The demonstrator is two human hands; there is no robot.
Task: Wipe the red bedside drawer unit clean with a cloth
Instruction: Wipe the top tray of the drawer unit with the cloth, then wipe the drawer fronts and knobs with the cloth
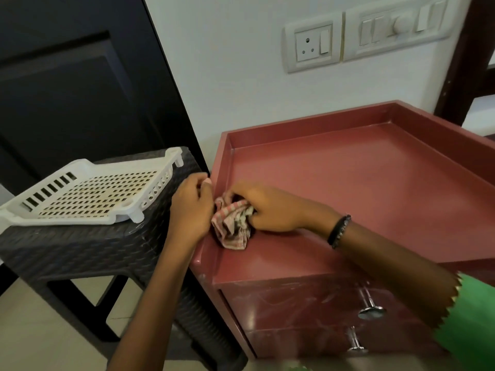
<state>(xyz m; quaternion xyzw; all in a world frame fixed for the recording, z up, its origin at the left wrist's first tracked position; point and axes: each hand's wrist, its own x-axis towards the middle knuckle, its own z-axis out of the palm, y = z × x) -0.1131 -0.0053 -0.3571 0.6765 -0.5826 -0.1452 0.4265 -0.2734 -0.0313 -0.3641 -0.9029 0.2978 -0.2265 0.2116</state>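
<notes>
Red drawer unit: one, against wall. One checked cloth bunched in unit's left front corner. Right hand grips cloth. Left hand curled over unit's left rim. Two drawer handles. One white tray on stool left of unit.

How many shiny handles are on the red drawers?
2. The upper handle is on the top drawer front, just below the right arm; the lower handle sits on the drawer beneath it. More may be hidden below.
</notes>
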